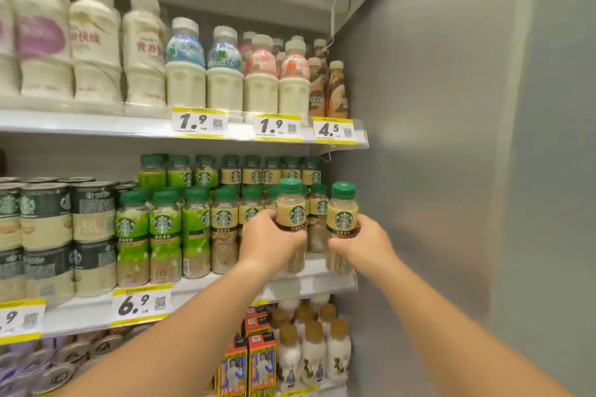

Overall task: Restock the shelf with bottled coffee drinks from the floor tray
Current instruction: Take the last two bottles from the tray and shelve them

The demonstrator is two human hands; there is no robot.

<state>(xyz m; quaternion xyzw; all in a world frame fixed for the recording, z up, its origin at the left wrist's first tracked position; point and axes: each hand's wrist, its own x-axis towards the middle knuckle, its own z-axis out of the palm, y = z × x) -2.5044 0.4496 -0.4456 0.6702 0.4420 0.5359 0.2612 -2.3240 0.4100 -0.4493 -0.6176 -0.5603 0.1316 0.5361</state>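
Two bottled coffee drinks with green caps and beige labels stand upright at the right end of the middle shelf (322, 284). My left hand (271, 235) grips the left bottle (291, 203) around its middle. The right bottle (342, 209), near the shelf's right end, is held the same way by my right hand (361, 240). Both bottles' bases are at the shelf's front edge; I cannot tell whether they rest on it. Behind and to the left stand rows of matching beige-label bottles (224, 219) and green-label bottles (164, 229). The floor tray is out of view.
A grey metal side wall (435, 138) closes the shelf on the right. Stacked cans (45, 229) fill the left of the middle shelf. Milk drink bottles (187, 74) line the shelf above. Cartons (261, 364) and white bottles (312, 354) sit below.
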